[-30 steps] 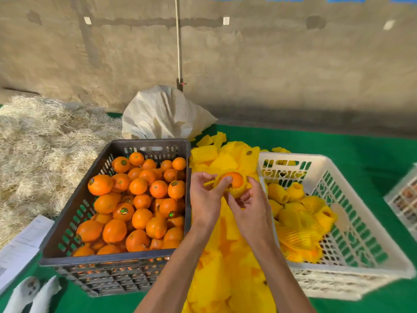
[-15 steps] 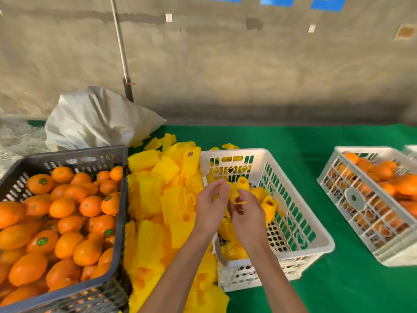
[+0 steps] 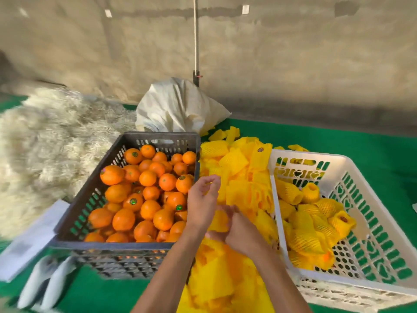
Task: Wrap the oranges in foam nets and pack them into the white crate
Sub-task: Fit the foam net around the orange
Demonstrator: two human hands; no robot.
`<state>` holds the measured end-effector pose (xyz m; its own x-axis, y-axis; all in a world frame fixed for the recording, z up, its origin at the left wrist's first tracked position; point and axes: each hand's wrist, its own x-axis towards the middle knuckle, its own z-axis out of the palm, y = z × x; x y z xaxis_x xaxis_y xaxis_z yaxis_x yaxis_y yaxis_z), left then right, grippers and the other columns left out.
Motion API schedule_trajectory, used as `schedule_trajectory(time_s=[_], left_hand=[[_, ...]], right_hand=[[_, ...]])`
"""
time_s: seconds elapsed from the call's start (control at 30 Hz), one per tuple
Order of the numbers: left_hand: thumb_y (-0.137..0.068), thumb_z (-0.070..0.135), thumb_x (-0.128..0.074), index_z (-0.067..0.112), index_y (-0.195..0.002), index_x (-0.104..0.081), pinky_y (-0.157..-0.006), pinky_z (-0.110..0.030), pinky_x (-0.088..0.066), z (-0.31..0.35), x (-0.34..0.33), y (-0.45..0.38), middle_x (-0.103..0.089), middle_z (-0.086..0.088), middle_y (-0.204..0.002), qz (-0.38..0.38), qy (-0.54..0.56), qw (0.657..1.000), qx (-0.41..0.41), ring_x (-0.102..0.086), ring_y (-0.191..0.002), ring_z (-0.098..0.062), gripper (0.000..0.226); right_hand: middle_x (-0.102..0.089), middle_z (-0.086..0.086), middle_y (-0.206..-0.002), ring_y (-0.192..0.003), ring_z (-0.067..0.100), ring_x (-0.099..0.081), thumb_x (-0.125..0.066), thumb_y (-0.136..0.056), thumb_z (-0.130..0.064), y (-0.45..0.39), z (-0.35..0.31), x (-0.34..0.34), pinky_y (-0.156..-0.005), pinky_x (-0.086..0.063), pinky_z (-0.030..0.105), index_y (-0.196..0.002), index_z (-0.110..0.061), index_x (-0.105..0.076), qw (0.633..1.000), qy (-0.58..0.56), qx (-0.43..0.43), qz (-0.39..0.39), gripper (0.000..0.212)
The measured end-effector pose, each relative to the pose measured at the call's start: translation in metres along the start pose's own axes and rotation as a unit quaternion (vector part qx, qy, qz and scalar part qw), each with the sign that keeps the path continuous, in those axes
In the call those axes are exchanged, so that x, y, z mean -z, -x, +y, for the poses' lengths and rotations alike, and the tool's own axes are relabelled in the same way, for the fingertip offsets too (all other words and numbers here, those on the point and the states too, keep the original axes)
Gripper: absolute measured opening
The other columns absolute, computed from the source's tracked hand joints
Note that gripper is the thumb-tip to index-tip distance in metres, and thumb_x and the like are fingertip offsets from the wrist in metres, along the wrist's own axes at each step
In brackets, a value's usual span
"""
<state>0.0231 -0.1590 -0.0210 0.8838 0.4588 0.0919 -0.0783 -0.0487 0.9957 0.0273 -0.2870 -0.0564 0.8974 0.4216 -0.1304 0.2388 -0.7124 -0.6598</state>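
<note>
- Left hand (image 3: 201, 206) hovers over the edge of the dark crate (image 3: 126, 245), its fingers (image 3: 211, 182) loosely curled and holding nothing.
- Right hand (image 3: 242, 233) reaches into the heap of yellow foam nets (image 3: 239, 177); it is blurred, so whether its fingers grasp a net cannot be told.
- Bare oranges (image 3: 146, 195) fill the dark crate on the left.
- Net-wrapped oranges (image 3: 309, 222) lie in the white crate (image 3: 372, 279) on the right.
- Everything sits on a green tabletop (image 3: 338, 141).

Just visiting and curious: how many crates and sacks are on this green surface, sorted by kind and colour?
Dark grey crate, holding bare oranges: 1
White crate, holding netted oranges: 1
White sack, behind the crates: 1
Total: 3
</note>
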Motion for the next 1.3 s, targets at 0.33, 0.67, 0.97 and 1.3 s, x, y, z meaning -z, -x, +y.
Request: schedule_trajectory(time_s=[0.33, 0.67, 0.97, 1.3], left_hand=[[-0.102, 0.03, -0.065, 0.02, -0.106, -0.075, -0.076, -0.031, -0.06, -0.006, 0.095, -0.01, -0.076, 0.002, -0.098, 0.054, -0.005, 0.998, 0.025, -0.07, -0.086, -0.006, 0.015], [-0.094, 0.023, -0.068, 0.007, -0.144, -0.048, -0.106, -0.052, -0.049, -0.044, 0.137, -0.051, -0.048, -0.02, -0.148, -0.173, -0.499, 0.826, 0.195, -0.053, -0.131, -0.04, 0.056], [-0.097, 0.021, -0.064, 0.006, -0.141, -0.044, -0.11, -0.046, -0.042, -0.048, 0.128, -0.059, -0.047, -0.017, -0.146, -0.212, -0.631, 0.729, 0.162, -0.047, -0.135, -0.038, 0.051], [-0.071, 0.047, -0.092, 0.004, -0.108, -0.071, -0.086, -0.037, -0.061, 0.008, 0.14, -0.022, -0.069, -0.009, -0.087, -0.03, -0.019, 0.98, 0.197, -0.07, -0.084, -0.026, 0.061]], right_hand=[[-0.058, 0.002, -0.144, -0.129, 0.023, -0.055, -0.06, -0.099, -0.032, -0.022, -0.034, -0.015, -0.103, -0.046, 0.035, -0.147, -0.022, -0.051, 0.995, 0.079, 0.013, 0.06, 0.049], [-0.064, -0.006, -0.114, -0.095, 0.007, -0.059, -0.064, -0.096, -0.045, -0.029, -0.082, -0.016, -0.078, -0.049, 0.021, -0.129, -0.026, -0.068, 0.966, -0.093, 0.102, 0.218, 0.039], [-0.061, -0.012, -0.124, -0.106, 0.003, -0.062, -0.052, -0.103, -0.042, -0.03, -0.089, -0.033, -0.079, -0.048, 0.01, -0.13, -0.031, -0.065, 0.962, -0.178, 0.095, 0.183, 0.032], [-0.068, -0.02, -0.084, -0.073, -0.008, -0.063, -0.063, -0.097, -0.024, -0.031, -0.093, -0.031, -0.06, -0.046, 0.004, -0.118, -0.015, -0.073, 0.951, -0.175, -0.002, 0.255, 0.026]])
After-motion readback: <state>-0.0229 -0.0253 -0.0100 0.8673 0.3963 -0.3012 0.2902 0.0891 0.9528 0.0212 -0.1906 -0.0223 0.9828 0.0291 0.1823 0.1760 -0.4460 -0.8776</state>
